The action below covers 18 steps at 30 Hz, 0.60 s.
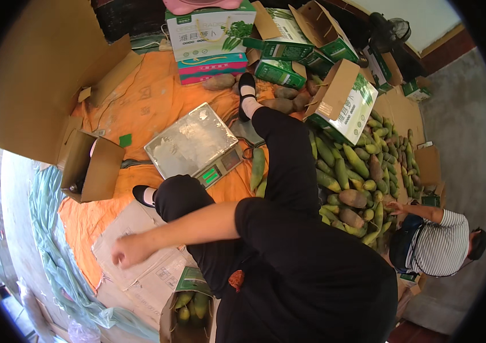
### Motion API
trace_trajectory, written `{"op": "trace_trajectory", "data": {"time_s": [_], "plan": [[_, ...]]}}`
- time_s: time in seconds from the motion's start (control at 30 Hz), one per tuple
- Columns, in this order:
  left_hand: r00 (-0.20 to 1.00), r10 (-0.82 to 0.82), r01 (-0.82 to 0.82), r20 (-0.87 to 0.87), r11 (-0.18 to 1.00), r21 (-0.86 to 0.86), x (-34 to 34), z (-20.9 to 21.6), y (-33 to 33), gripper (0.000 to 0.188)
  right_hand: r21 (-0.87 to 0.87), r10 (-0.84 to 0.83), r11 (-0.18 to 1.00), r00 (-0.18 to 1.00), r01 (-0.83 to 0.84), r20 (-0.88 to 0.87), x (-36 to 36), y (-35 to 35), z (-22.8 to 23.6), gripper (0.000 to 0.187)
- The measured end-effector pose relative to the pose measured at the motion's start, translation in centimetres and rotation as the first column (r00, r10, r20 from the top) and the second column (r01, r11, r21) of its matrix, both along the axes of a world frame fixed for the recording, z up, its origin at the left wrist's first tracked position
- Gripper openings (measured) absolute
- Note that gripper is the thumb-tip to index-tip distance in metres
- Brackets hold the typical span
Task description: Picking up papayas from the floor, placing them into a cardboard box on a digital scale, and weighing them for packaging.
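Green radishes [200, 306] sit in a carton [192, 277], the rightmost's long axis running fore-and-aft; right hand [131, 251] over cardboard [144, 294], fingers [118, 256] curled, whether holding anything I cannot tell.

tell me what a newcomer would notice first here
Most likely the big heap of green and brownish vegetables on the right, with a person in a striped top beside it. Next, the bright orange sheet left of centre, with a silver-topped scale on it. A bare hand over flattened cardboard at lower left also stands out.
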<state>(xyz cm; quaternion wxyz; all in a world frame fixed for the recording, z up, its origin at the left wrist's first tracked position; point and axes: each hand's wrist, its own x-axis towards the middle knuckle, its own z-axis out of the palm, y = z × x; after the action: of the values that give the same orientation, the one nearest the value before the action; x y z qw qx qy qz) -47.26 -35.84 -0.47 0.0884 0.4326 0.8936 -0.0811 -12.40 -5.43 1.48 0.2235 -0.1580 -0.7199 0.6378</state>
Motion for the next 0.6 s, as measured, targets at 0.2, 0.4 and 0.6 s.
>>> {"op": "trace_trajectory", "data": {"time_s": [0.2, 0.4, 0.6], "plan": [[0.998, 0.056, -0.055, -0.001, 0.979, 0.198, 3.3, 3.3, 4.3, 0.035, 0.14, -0.473, 0.874, 0.88, 0.465, 0.028, 18.9, 10.7, 6.7, 0.027], [0.993, 0.107, -0.114, 0.04, 0.909, 0.4, 7.3, 4.6, 8.7, 0.035, 0.595, -0.939, 0.339, 0.304, 0.728, 0.163, 39.6, 14.5, 2.6, 0.022], [0.982, 0.161, -0.188, 0.098, 0.792, 0.581, 11.7, 5.8, 11.8, 0.035, 0.861, -0.866, 0.315, -0.251, 0.399, 0.433, 55.8, 10.6, -4.4, 0.027]]}}
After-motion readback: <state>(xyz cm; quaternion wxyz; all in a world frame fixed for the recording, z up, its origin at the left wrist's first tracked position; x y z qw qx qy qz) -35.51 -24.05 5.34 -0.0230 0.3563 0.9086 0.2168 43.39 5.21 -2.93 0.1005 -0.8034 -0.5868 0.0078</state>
